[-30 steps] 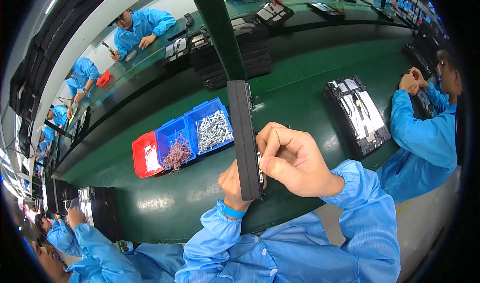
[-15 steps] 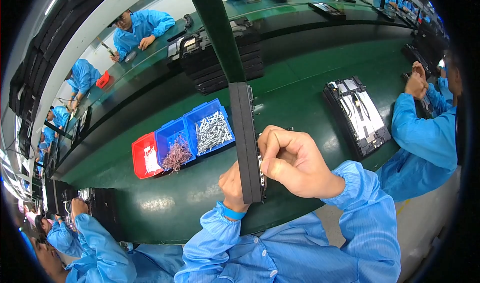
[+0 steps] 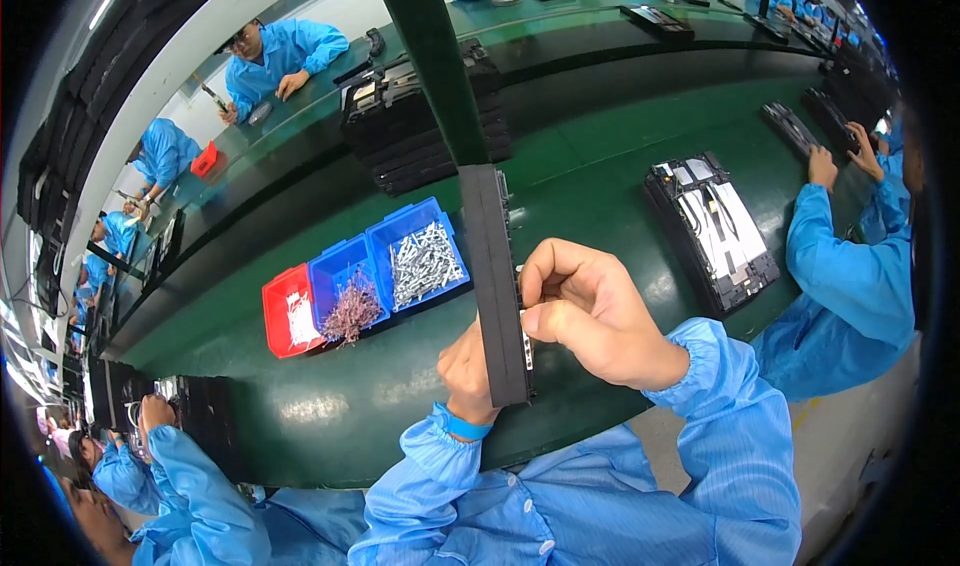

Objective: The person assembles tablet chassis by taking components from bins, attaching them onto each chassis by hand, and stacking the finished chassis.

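A long black foam tray point(image 3: 490, 296) stands on its edge before me, its narrow side facing me. My left hand point(image 3: 463, 366) is closed on its lower left side, fingers partly hidden behind it. Small metal and white parts show along the tray's right face. At that face my right hand point(image 3: 592, 316) is closed, thumb and forefinger touching the parts; whatever they pinch is too small or hidden to make out. Left of the tray sit a blue bin point(image 3: 417, 256) of silvery pieces, a blue bin point(image 3: 345, 286) of thin pinkish pieces and a red bin point(image 3: 290, 311) of white pieces.
On the green table point(image 3: 600, 186) to the right lies another black tray point(image 3: 715, 231) with white panels. A stack of black trays point(image 3: 430, 126) stands behind a green post point(image 3: 430, 56). Co-workers in blue sit on both sides and across.
My right hand has shifted slightly, with thumb and fingers a little lifted at the tray's face. The co-worker at right has reached toward the trays there. The left hand is still.
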Motion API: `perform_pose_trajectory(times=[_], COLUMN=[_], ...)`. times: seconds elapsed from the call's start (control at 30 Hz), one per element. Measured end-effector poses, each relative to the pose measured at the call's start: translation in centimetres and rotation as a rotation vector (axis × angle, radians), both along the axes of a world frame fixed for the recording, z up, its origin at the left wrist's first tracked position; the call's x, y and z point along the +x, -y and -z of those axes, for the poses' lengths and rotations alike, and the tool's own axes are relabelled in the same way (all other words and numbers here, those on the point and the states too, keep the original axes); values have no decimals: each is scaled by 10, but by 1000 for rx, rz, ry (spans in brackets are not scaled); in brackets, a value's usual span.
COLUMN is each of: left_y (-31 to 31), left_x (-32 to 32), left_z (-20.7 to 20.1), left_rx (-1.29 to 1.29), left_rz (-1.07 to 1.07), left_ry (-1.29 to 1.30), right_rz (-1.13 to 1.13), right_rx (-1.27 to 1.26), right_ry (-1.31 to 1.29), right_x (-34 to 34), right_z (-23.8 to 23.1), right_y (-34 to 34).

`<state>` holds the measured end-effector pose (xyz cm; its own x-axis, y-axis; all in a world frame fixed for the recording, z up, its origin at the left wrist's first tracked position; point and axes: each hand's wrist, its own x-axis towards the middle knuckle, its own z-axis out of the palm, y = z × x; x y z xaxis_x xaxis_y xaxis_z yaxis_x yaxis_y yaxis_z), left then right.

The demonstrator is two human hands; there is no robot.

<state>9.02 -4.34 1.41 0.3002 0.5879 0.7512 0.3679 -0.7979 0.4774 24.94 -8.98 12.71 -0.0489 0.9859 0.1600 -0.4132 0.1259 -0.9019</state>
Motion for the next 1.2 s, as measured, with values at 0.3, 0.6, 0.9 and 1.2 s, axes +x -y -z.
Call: perform_pose_trajectory(times=[0.3,0.6,0.9,1.2], left_y=[0,0,21,-6], left_x=[0,-10,-6,-34], left_z=[-8,12,-30,10], left_rx=[61,-156,-1511,-1292], left_rz=[75,47,545,460], left_ry=[-25,73,547,-92], right_rz=[50,230,134,599], right_rx=[117,338,-167,-369], right_ry=[2,145,249,377], right_x=[-16,17,70,253], right_z=[25,27,80,65], right_y=[12,15,62,93])
